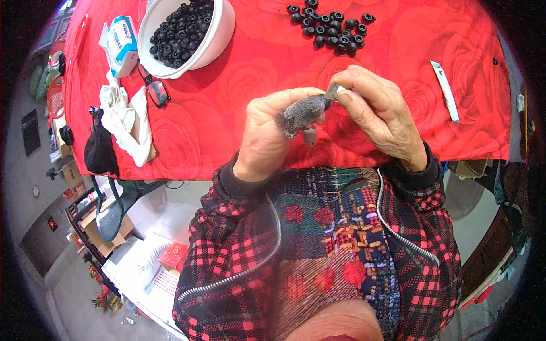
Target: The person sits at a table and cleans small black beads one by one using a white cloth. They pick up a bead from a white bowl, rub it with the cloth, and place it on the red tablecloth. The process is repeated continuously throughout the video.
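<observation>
Fingers [364, 94] on blade [331, 90], L thumb [301, 112] grey-wrapped; blue-white box [122, 42] far L.

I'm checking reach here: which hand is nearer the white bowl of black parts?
Left. The left hand is below-right of the white bowl; the right hand is farther right.

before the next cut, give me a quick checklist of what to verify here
1. Left hand grips the small black part at the fingertips: ok.
2. Grey sleeve covers the left finger near the blade: ok.
3. Right hand pinches the small blade: ok.
4. Blade edge seated on the part: cannot tell, fingers hide it.
5. White bowl of black parts within the table: ok.
6. Loose pile of black parts away from the table edge: ok.
</observation>
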A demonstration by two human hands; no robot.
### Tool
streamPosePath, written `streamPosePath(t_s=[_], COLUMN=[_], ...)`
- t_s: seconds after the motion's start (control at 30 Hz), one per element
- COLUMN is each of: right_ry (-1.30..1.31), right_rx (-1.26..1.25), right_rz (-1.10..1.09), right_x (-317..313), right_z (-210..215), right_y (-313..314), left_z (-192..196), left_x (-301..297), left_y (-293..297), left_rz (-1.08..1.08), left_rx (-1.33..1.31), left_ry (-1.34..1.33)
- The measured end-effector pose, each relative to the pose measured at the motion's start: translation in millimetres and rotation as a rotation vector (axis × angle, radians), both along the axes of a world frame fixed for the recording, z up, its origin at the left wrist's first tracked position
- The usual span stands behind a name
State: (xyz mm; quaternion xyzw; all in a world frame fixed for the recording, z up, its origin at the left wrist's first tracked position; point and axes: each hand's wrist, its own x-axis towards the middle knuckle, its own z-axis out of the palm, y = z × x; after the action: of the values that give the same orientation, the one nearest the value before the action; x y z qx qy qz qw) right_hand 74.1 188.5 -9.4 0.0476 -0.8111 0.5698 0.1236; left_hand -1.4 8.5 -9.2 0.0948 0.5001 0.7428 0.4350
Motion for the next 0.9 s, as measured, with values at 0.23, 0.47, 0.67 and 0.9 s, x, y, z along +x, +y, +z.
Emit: streamPosePath(t_s=[0.23, 0.47, 0.67, 0.9], right_ry=[0.008, -0.103, 0.304, 0.609], right_rx=[0.027, -0.510, 0.099, 0.288], right_rz=[0.006, 0.445, -0.111, -0.204], right_x=[-1, 17, 1, -7], right_z=[-5, 7, 10, 5], right_y=[1, 4, -16, -30], left_z=[-3, -6, -5, 3], left_x=[4, -7, 1, 13], left_y=[-1, -5, -5, -7], left_rz=[0.049, 0.037, -0.057, -0.006], left_rx=[-0.031, 0.085, 0.268, 0.210], left_ry=[-0.020, -0.175, -0.437, -0.496])
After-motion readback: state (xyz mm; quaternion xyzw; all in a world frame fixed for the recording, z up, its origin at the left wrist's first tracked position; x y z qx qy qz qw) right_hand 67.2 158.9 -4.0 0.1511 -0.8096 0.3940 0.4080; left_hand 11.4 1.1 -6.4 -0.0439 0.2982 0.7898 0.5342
